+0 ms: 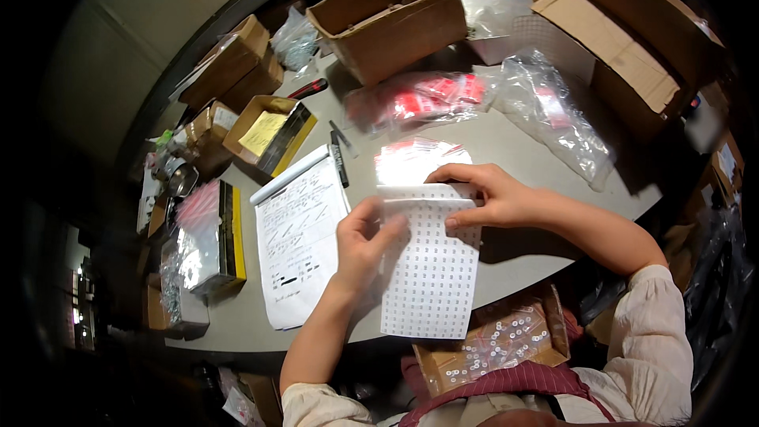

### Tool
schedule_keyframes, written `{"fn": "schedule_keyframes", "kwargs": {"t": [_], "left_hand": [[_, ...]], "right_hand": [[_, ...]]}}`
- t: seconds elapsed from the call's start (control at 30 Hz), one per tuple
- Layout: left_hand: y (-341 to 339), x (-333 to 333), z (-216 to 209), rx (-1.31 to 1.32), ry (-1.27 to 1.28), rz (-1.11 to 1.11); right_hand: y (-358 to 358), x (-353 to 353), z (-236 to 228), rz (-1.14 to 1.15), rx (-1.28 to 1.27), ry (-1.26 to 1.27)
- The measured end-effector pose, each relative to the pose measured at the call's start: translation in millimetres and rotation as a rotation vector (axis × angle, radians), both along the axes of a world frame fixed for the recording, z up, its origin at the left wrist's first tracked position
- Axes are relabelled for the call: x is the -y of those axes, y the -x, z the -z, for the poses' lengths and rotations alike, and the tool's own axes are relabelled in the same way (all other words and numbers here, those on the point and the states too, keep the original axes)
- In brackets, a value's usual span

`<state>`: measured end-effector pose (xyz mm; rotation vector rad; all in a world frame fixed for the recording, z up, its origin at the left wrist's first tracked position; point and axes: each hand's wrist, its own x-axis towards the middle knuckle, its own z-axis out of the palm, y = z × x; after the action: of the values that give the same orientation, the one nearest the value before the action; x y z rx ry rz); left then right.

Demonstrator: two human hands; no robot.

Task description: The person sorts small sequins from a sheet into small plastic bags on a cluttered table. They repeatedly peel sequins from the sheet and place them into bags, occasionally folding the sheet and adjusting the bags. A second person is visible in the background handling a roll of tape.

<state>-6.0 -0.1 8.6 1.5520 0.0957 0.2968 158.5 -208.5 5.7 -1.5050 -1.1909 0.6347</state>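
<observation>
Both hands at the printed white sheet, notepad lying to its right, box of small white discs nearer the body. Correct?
Not quite: the head view shows the notepad to the left of the printed white sheet. The left hand and right hand are at the sheet, with the box of small white discs nearer the body.

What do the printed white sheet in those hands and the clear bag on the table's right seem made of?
The printed white sheet looks like matte paper, perhaps coated: thin and softly bent near its top. The clear bag appears to be glossy plastic film, being see-through, crinkled and streaked with highlights.
</observation>
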Motion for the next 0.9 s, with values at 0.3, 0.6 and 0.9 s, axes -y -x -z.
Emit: {"fn": "schedule_keyframes", "kwargs": {"t": [0.3,0.6,0.9], "left_hand": [[4.4,11.6,-11.6,-0.025,-0.026,0.002],[3.1,7.9,-8.4,0.014,-0.103,0.065],[1.4,1.7,-8.4,-0.03,-0.209,0.123]], "right_hand": [[-1.9,1.1,-3.9,-0.066,-0.513,0.163],[-15.1,4.0,-11.8,0.204,-0.391,-0.16],[-32.8,9.1,-8.9,0.296,-0.371,-0.284]]}}
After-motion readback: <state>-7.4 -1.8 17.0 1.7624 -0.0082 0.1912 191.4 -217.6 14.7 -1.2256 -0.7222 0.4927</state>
